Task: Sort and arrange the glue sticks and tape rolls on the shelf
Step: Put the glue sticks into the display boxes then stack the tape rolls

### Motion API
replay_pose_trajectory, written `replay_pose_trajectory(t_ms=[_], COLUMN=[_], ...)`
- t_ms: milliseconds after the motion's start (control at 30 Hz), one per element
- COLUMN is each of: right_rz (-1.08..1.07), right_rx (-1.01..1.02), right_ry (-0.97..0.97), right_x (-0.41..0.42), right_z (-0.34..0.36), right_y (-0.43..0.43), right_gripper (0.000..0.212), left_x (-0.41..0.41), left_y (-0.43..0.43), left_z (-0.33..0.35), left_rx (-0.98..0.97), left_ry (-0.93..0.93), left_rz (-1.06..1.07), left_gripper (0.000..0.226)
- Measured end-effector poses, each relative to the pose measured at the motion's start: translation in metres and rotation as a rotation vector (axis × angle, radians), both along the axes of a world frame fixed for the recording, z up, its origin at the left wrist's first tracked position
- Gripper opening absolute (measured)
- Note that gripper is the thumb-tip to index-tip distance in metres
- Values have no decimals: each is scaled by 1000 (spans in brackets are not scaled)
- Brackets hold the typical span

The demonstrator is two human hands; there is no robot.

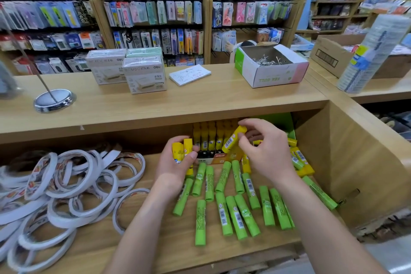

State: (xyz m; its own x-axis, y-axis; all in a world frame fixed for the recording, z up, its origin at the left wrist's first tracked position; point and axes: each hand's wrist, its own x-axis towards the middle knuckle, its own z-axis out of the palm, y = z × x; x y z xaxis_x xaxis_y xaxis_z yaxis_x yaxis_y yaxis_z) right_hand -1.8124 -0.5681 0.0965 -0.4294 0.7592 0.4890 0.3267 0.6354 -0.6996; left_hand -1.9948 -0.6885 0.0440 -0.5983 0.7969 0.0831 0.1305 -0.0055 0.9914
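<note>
Several green glue sticks [224,198] lie scattered on the wooden shelf [155,242]. Behind them a display box [211,159] holds several yellow glue sticks standing upright. My left hand [178,162] grips a couple of yellow glue sticks [181,149] just left of the box. My right hand [264,149] pinches one yellow glue stick [234,139], tilted, above the box's right end. More yellow sticks [300,160] lie loose to the right. A heap of white tape rolls [66,189] covers the shelf's left side.
The shelf's right wall [360,162] stands close to the loose sticks. On the counter top above [178,100] are white boxes [138,71], a notepad [190,74], an open box of clips [271,64] and a metal stand base [53,100]. A wrapped stack [369,55] leans at right.
</note>
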Motion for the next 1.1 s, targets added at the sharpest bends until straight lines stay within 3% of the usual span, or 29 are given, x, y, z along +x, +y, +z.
replay_pose_trajectory(t_ms=[433, 900, 1100], right_rz=[-85, -102, -49], right_rx=[120, -121, -86], right_ry=[-318, -334, -358], right_x=[-16, -25, -25], right_z=[-16, -2, -7], right_y=[5, 14, 13], right_gripper=[23, 14, 18], left_x=[-2, -2, -1], left_y=[-1, -1, -3], left_z=[-7, -8, -8], left_rx=[-50, -58, -38], left_ry=[20, 19, -13], left_rz=[55, 47, 51], left_gripper=[33, 26, 28])
